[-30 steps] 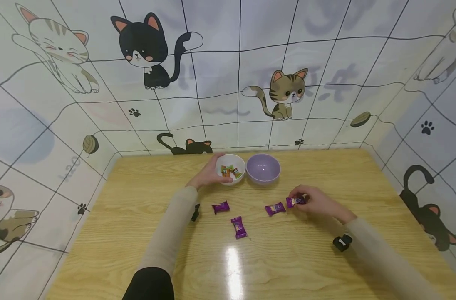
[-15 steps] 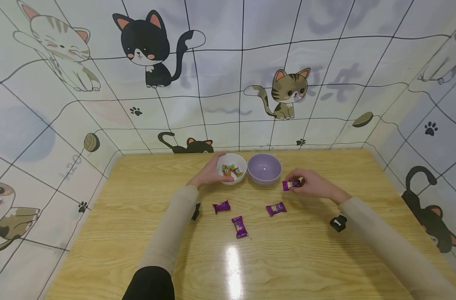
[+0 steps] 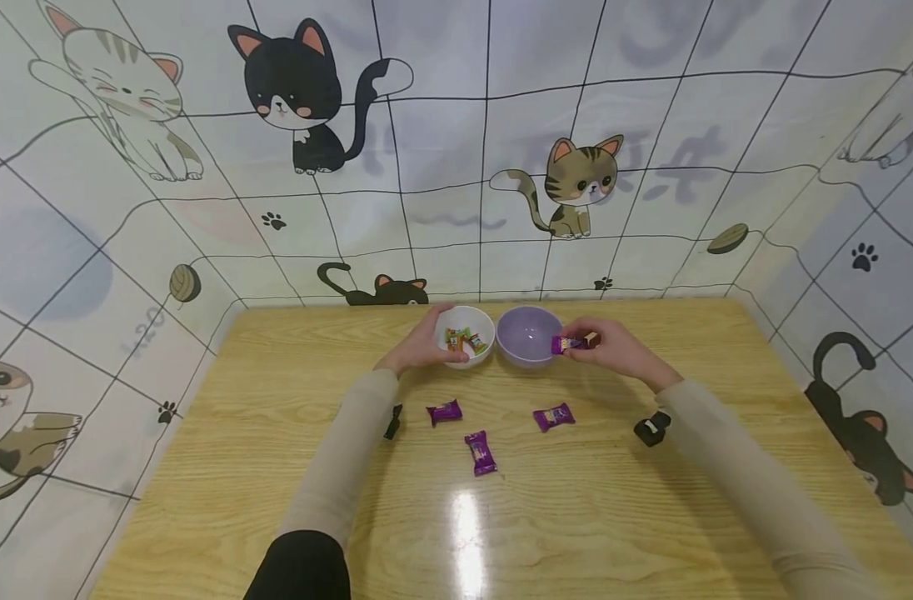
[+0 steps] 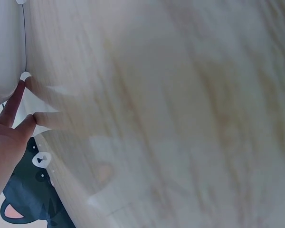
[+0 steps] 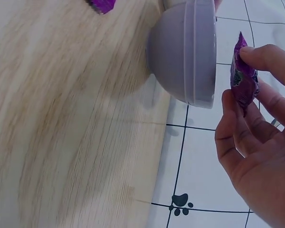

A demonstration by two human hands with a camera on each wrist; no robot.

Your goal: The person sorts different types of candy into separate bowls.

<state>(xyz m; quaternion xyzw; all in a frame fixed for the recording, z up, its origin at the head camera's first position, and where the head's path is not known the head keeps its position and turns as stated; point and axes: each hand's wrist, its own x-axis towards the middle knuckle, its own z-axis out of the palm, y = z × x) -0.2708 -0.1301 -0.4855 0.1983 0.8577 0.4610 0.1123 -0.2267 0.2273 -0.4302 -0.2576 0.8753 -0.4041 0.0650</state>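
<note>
Cat-print backdrop (image 3: 441, 221) behind purple bowl (image 3: 526, 354)

Both arms out forward. Left arm (image 3: 344, 458) runs up and inward from the bottom edge, pale sleeve, dark toward the elbow end. Left hand (image 3: 421, 344) in a wide C-grip, thumb (image 3: 456, 357) on the near side, fingers (image 4: 12, 108) on the far side. Right arm (image 3: 756, 483) angles in from lower right. Right hand (image 3: 617, 347) raised, fingers (image 5: 225, 135) bent, tips pinching. Hands apart.
</note>
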